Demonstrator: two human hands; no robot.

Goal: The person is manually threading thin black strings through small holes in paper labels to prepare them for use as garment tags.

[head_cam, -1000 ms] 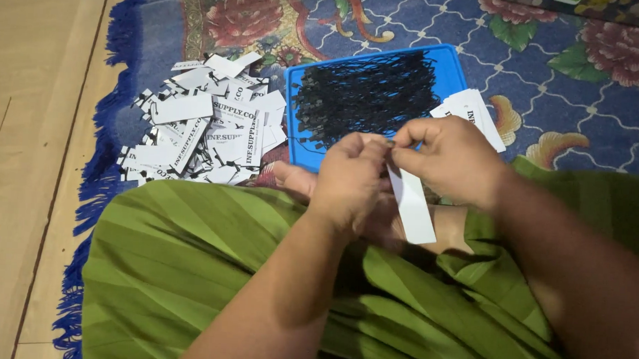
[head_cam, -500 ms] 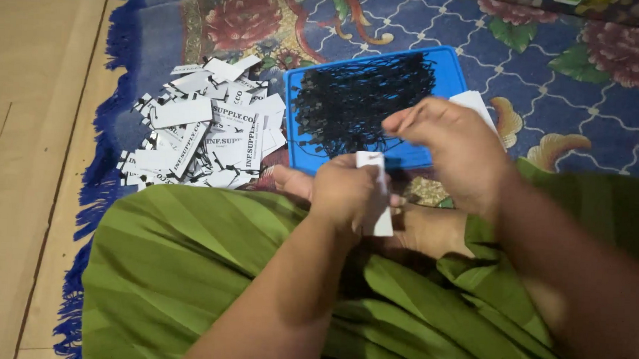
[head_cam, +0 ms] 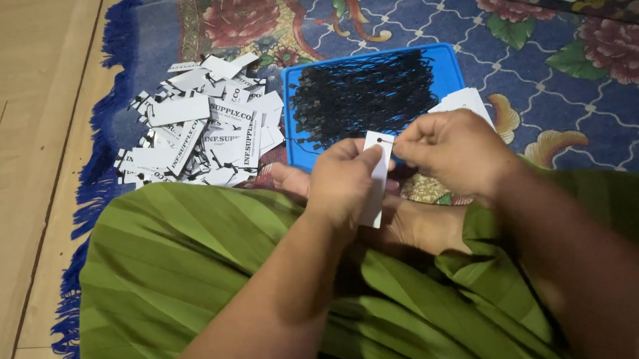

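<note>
White paper tag (head_cam: 377, 176), narrow rectangle, held upright over the lap, long edge vertical, small punched hole near its top end. Position: between both hands, in front of the blue tray (head_cam: 443, 63), above folds of green cloth (head_cam: 208, 261).

Left hand (head_cam: 344, 184): forearm rises from the lower frame, back of hand to the camera, fingers curled, thumb and fingertips pinched on the tag's left edge and middle. Grip closed on the tag.

Right hand (head_cam: 454, 148): arm enters from the lower right, wrist bent inward, knuckles up, thumb and forefinger pressed together at the tag's top right corner beside the hole. Whether a thread lies in that pinch cannot be told; the fingertips touch the tag.

Blue tray: flat, rectangular, on a floral rug (head_cam: 567, 104), filled with a heap of black strings (head_cam: 366, 92).

Stack of white tags (head_cam: 468, 101): at the tray's right edge, partly behind the right hand.

Loose pile of printed white tags (head_cam: 207, 124): on the rug left of the tray, near the blue fringe and wooden floor (head_cam: 26, 152).
</note>
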